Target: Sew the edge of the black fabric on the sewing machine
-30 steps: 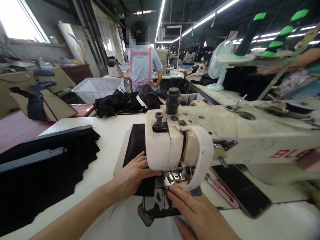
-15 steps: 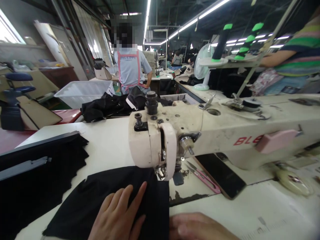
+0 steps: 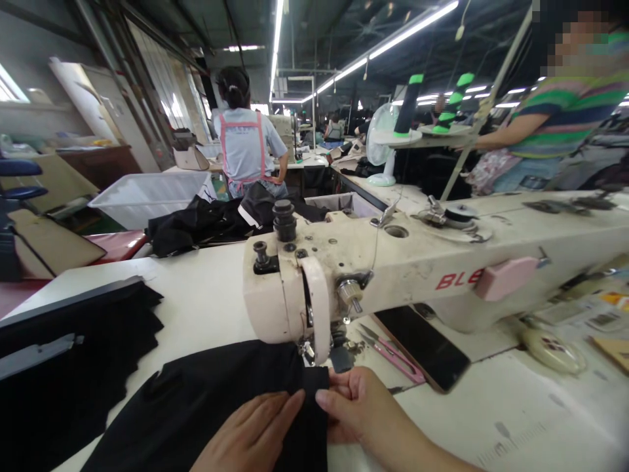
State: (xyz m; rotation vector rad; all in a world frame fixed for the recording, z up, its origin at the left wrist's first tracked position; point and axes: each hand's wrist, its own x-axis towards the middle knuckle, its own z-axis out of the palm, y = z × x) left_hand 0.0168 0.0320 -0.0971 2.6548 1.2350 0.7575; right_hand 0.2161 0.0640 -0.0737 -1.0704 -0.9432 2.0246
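A piece of black fabric [image 3: 196, 400] lies on the white table, its far edge at the presser foot [image 3: 308, 354] of a cream sewing machine [image 3: 407, 255]. My left hand [image 3: 250, 429] rests on top of this fabric, fingers stretched out and close together, thumb side toward the machine. Just right of it, my right hand [image 3: 363, 406] pinches the fabric's right edge between thumb and fingers, close in front of the presser foot. The needle tip is too small to make out.
Pink-handled thread snips [image 3: 396, 357] and a dark phone [image 3: 427, 347] lie under the machine arm. More black fabric [image 3: 73, 373] is stacked at left. Behind are a white bin [image 3: 147, 193], a fan [image 3: 384, 144], a person in an apron [image 3: 246, 144] and a person in a striped shirt [image 3: 565, 118].
My right hand has moved up along the fabric's right edge and now pinches it near the presser foot. My left hand has drawn back slightly, its fingers closer together. The view has shifted.
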